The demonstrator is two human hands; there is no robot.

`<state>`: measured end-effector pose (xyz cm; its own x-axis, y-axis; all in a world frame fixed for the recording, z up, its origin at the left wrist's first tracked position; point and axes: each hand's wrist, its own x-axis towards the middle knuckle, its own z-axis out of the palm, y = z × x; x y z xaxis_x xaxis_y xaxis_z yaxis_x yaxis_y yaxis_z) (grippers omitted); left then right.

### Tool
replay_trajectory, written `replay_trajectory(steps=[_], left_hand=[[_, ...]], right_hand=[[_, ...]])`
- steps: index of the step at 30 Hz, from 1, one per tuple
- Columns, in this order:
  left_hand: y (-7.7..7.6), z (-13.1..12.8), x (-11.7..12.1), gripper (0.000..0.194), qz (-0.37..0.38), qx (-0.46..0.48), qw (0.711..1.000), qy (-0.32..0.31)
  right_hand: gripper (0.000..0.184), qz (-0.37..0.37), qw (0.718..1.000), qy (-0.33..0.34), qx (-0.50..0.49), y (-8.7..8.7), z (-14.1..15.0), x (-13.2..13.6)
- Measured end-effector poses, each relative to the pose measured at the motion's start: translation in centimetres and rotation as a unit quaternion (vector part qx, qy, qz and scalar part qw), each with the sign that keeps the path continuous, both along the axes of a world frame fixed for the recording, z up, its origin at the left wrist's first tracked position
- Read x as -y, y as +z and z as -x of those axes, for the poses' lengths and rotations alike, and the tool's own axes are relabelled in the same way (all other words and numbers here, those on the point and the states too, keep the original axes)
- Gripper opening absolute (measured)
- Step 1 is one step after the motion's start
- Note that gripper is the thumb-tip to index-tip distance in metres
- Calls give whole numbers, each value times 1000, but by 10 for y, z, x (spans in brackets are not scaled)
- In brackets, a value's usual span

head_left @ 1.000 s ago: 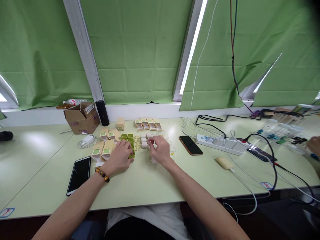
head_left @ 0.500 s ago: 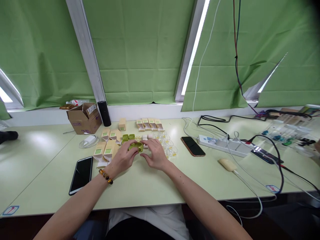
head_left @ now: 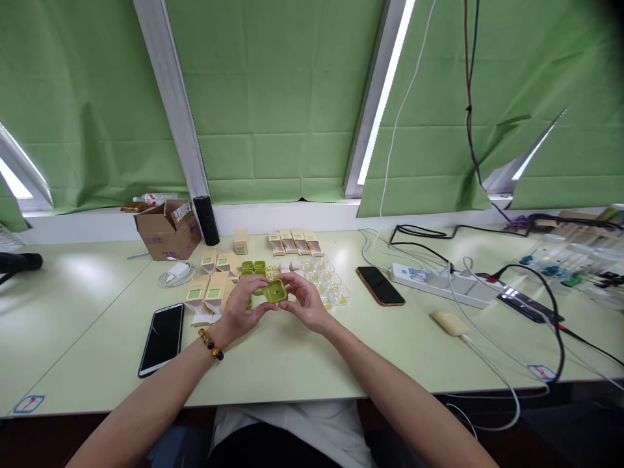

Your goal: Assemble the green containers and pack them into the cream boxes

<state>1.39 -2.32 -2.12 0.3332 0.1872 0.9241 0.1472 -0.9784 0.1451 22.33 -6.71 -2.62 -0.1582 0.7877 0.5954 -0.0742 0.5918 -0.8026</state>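
Olive-green square cup (head_left: pixel 275 291) is pinched at opposite sides by fingers of left hand (head_left: pixel 245 308) and right hand (head_left: pixel 306 304), hollow tilted toward the camera. Right fingers have been brought across from the white cylinders (head_left: pixel 295 265) within the last second; both hands are now occupied. Left side hemmed in by cartons (head_left: pixel 218 290), right by clear plastic shells (head_left: pixel 341 296). More green cups (head_left: pixel 247 266) on worktop (head_left: pixel 273 370) behind, partly blocked by hands.

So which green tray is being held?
The green tray between the left hand and right hand, fingertips at its edges; the other trays lie on the table.
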Motion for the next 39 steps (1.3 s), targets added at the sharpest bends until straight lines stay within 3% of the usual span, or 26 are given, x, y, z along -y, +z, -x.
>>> replay_trajectory(steps=[5,9,15,17,19,21,23,26,29,33,39], left_hand=[[10,4,9,64,36,-40,998,-45],[18,6,13,68,105,-105,985,-85],[13,1,5,62,244,-81,960,-107],[12,0,2,56,326,-15,933,-151],[12,-1,-1,54,422,61,879,-213],[14,1,-4,56,503,113,813,-271],[16,2,-6,57,554,141,758,-314],[19,4,-6,58,584,166,710,-356],[20,4,-4,65,590,166,694,-378],[17,4,-3,63,590,160,685,-396],[17,2,-3,57,579,151,692,-404]], right_hand=[[50,107,979,163,-65,0,-3,-4],[48,147,969,185,-77,3,-7,-3],[40,131,986,92,-38,9,-12,-6],[39,104,994,13,-17,10,-13,-6],[29,62,989,-115,64,10,-13,-7],[17,17,947,-243,209,10,-12,-7],[18,-12,875,-302,378,10,-9,-9],[17,-31,775,-299,557,11,0,-14],[17,-51,713,-294,635,12,10,-22],[21,-49,683,-288,670,13,21,-33],[23,-45,684,-283,671,8,25,-43]])
